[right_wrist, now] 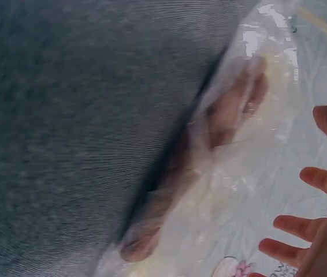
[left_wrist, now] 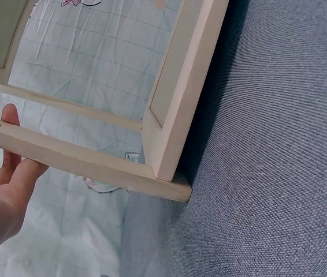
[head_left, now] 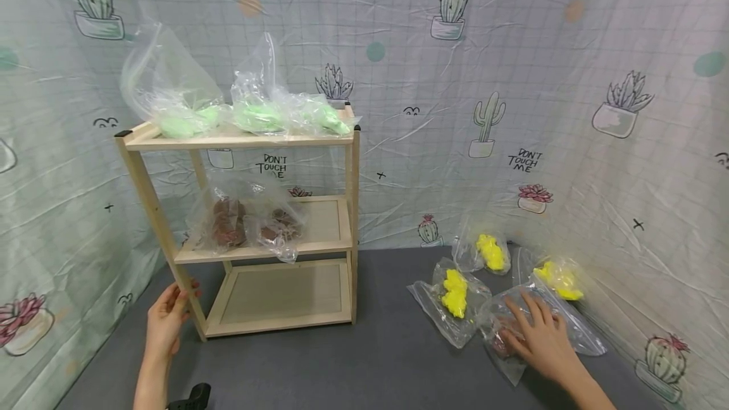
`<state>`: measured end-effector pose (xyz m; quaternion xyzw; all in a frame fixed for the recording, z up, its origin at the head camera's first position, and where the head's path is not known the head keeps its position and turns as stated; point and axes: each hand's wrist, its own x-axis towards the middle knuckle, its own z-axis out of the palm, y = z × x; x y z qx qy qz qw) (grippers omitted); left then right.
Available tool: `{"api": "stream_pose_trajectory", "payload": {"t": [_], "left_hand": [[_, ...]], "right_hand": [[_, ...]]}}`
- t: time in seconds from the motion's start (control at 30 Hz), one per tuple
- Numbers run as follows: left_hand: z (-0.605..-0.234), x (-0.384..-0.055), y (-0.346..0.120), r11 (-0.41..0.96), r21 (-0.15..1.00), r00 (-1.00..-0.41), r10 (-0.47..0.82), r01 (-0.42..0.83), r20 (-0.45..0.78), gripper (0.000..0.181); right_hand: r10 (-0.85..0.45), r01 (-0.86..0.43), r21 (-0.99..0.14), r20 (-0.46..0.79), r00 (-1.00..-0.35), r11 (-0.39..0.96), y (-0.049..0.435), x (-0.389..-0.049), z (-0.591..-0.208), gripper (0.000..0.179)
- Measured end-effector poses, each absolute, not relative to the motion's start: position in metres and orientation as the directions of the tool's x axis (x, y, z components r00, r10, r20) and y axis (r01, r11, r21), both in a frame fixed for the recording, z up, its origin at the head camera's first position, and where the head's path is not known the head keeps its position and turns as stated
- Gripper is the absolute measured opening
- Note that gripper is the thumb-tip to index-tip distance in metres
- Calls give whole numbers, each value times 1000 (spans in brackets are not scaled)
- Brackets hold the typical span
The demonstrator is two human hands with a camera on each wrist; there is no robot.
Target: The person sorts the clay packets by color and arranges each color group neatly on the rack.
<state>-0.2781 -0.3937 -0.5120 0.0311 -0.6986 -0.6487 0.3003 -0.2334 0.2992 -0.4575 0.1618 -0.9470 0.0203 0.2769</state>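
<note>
Gripping rack with left hand at eight o'clock; spreading right hand loosely over half-hidden bag at four, bench between.

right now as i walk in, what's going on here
A person's left hand holds a front post of a pale wooden three-tier shelf. Their right hand is over a clear plastic bag with brown contents on the dark grey surface, fingers not closed on it. Three clear bags with yellow contents lie close by. On the shelf, three clear bags with green contents sit on top and two with brown contents on the middle tier.
</note>
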Motion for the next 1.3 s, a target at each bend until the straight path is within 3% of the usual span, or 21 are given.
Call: {"api": "stream_pose_trajectory", "payload": {"t": [0.37,0.73,1.03,1.3], "left_hand": [[-514,-281,-393,190,931,-820,-442,311,364,42],[-516,-282,-392,158,931,-819,-444,329,365,42],[-508,-275,-394,91,885,-822,-338,457,459,35],[-513,-279,-395,151,921,-818,-424,360,389,41]], "right_hand": [[-326,-331,57,393,-860,942,307,-236,-469,67],[-385,-369,113,334,-860,923,317,-240,-476,77],[-407,-389,118,266,-874,914,319,-245,-481,78],[-410,-404,75,214,-887,912,313,-247,-477,71]]}}
